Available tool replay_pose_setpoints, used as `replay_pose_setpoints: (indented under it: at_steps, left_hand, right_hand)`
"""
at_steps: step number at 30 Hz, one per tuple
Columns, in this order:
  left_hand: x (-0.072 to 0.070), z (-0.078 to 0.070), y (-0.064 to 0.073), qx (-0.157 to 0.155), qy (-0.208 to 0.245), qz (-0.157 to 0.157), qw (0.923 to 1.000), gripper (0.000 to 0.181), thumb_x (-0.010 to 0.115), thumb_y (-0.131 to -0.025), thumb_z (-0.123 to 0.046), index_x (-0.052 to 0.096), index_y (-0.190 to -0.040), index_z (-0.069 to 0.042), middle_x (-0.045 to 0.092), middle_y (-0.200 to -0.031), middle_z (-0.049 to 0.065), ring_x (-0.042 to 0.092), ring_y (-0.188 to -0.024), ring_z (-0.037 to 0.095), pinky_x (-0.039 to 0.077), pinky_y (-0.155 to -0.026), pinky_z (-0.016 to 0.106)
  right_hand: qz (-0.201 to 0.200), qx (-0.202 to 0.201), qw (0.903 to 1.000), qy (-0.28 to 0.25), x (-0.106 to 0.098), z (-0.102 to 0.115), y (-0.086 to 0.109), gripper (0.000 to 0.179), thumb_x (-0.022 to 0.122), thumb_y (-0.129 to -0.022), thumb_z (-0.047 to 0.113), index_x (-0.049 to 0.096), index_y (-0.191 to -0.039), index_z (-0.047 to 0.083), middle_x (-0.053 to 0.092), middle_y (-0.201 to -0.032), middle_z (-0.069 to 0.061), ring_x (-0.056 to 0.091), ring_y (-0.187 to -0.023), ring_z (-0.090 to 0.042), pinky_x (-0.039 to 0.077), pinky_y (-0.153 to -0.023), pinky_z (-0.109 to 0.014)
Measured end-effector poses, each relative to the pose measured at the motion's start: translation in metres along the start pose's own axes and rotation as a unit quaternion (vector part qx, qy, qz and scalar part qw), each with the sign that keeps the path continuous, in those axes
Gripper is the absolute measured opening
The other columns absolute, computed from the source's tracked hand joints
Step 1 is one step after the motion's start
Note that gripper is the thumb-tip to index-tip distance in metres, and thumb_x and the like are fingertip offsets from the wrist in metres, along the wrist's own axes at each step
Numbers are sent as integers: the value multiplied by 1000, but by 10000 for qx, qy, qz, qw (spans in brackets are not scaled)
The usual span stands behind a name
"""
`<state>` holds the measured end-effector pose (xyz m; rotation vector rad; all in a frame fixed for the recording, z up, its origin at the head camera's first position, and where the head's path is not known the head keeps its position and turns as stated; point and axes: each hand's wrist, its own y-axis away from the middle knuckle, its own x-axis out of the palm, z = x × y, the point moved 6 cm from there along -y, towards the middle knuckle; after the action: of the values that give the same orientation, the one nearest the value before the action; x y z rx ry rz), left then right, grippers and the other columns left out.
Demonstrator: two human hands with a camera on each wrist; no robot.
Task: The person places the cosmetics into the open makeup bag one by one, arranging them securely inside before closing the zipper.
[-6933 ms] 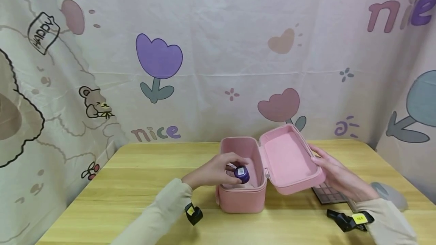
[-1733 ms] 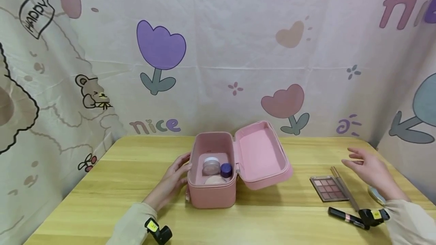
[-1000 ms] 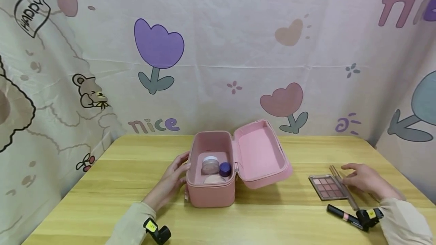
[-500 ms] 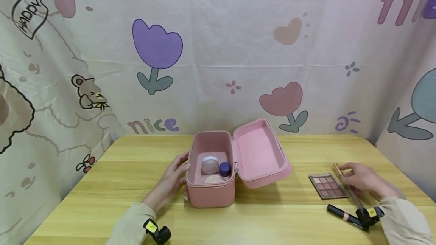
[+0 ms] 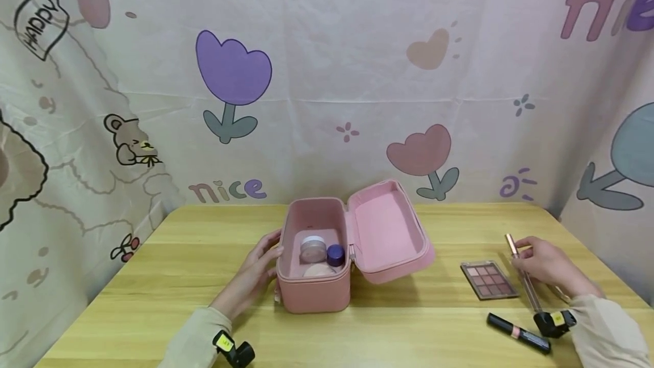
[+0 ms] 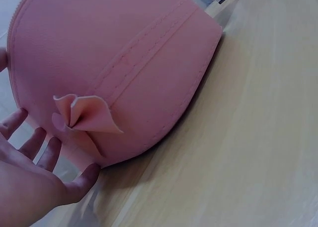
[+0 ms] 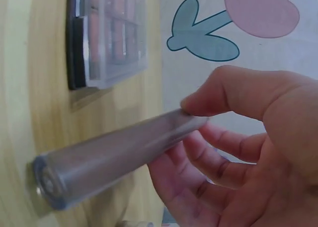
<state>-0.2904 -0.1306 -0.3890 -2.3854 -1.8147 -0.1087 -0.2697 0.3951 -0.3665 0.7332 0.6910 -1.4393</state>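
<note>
Compared with half a second ago, the slim clear tube with a gold-coloured end (image 5: 528, 288) has shifted: its gold end sits higher in the frame and farther from the flat, square eyeshadow palette with pink-brown pans (image 5: 489, 280). Right hand (image 5: 545, 264): thumb and fingers pinch the tube near the gold end. Tube located at right of frame, just left of that hand's palm; long axis runs from upper left down to lower right, gold end uppermost, and the right wrist view shows it tilted to the counter (image 5: 409, 334). Whether its clear lower end touches the wood cannot be determined. Left hand (image 5: 250, 274), well apart from the tube, holds nothing; its spread fingers rest on the left wall of the pink box-shaped zip case (image 5: 317, 295) at centre. The right hand is plainly the nearer to the tube; the case opening lies leftward of it, beyond the palette and the case's raised pink lid (image 5: 390, 231).
</note>
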Motion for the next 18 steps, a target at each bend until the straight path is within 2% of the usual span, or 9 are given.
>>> replay_pose_setpoints:
  at_steps: [6,10,13,18]
  left_hand:
    - [-1,0,2,-6,64,-11,10000,58,49,-98,-16,25,-149,-1,21,-153,17,28,-133,35,40,-98,37]
    - [-1,-1,3,-7,77,-11,10000,59,49,-98,-16,25,-149,-1,21,-154,18,28,-133,35,40,-97,36]
    - [-1,0,2,-16,101,-5,9999,59,49,-98,-16,25,-149,-1,21,-154,17,29,-132,33,41,-96,33]
    - [0,1,0,-6,131,-26,9999,58,49,-97,-16,26,-148,-1,22,-153,17,29,-132,34,41,-95,33]
  right_hand:
    - [-412,-119,9990,-107,-8,9,1,45,57,-87,4,34,-116,-22,53,-89,-22,58,-72,-23,56,-59,-38]
    - [-760,-236,9968,-83,-15,17,4,49,58,-87,4,32,-117,-24,51,-94,-31,60,-72,-26,56,-58,-37]
    - [-1119,-369,9930,-115,-20,26,6,50,59,-87,4,32,-119,-25,49,-99,-35,60,-74,-29,56,-57,-35]
    - [-1596,-572,9852,-244,-24,46,13,50,58,-85,2,33,-122,-21,48,-105,-35,60,-82,-40,56,-57,-33]
